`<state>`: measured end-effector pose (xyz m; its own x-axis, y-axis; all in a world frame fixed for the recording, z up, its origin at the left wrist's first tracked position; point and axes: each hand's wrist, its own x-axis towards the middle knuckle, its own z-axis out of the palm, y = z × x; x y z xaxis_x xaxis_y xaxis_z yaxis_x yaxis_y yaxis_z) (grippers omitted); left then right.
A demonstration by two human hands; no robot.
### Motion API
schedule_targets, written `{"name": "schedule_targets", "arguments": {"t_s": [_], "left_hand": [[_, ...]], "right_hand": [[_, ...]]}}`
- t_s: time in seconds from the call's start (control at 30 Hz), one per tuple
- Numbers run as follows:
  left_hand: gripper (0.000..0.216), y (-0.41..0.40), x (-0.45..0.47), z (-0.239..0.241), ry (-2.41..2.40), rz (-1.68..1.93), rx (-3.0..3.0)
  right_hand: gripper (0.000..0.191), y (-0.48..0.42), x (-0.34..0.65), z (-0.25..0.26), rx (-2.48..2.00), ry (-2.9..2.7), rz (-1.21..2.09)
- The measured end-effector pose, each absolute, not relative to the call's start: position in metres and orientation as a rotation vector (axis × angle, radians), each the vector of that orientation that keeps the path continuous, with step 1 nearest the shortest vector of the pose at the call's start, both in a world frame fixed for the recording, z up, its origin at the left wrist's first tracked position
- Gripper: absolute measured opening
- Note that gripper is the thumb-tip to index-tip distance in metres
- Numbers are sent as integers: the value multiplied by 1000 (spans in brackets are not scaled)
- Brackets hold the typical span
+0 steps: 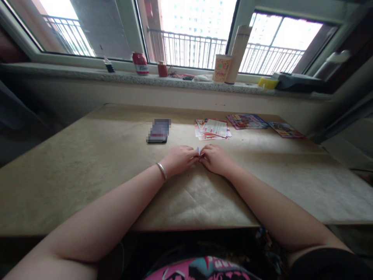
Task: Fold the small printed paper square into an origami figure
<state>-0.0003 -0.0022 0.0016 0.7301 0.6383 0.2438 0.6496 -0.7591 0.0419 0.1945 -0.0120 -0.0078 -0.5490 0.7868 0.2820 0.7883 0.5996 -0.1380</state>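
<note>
One small thin piece (198, 150), pale bluish where it shows, is held just above or against the tabletop (96, 163), near its middle, in front of the wearer. Most of it is hidden by fingers; whether it is paper, card or film cannot be told.

By the left hand (181, 159) it is pinched from one side, thumb and fingertips drawn together, the other fingers curled. By the right hand (218, 158) it appears to be pinched from the opposite side, likewise closed at the tips. The fingertips are almost touching. A bracelet (161, 171) is worn on the left wrist.

Step in hand, as judged: fine two-handed fingering of the piece, its edges being worked between the tips. For the next move, light, even pressure and a steady pinch on both sides seem to be called for; a slip or crease could easily be caused by a hard pull.

Just beyond the hands, a loose pile of printed cards (214, 129) is spread, overlapping. To its right, a colourful stack (247, 121) and a second stack (285, 130) are laid. Left of the cards, a dark flat device (159, 131), blurred over, is set down. Farther off, a red can (140, 63) and a patterned cup (222, 68) are stood on the windowsill (180, 80).
</note>
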Motion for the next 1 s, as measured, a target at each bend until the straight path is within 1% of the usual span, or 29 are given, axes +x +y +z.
{"name": "schedule_targets", "arguments": {"t_s": [0.2, 0.33, 0.43, 0.57, 0.73, 1.0], "left_hand": [[22, 4, 3, -6, -1183, -555, -2974], [21, 6, 5, -7, -1315, -667, -3017], [21, 6, 6, -6, -1468, -703, -3046], [22, 6, 8, -4, -1619, -697, -3005], [19, 7, 10, -5, -1622, -680, -2950], [17, 10, 12, -11, -1531, -694, -2914]], "right_hand": [[20, -9, 195, -9, -1290, -2432, 64], [15, -5, 193, -12, -1362, -2310, 154], [16, -3, 192, -14, -1415, -2239, 192], [16, 0, 190, -14, -1456, -2221, 163], [14, 3, 188, -15, -1492, -2211, 148], [16, 6, 189, -21, -1518, -2103, 255]]}}
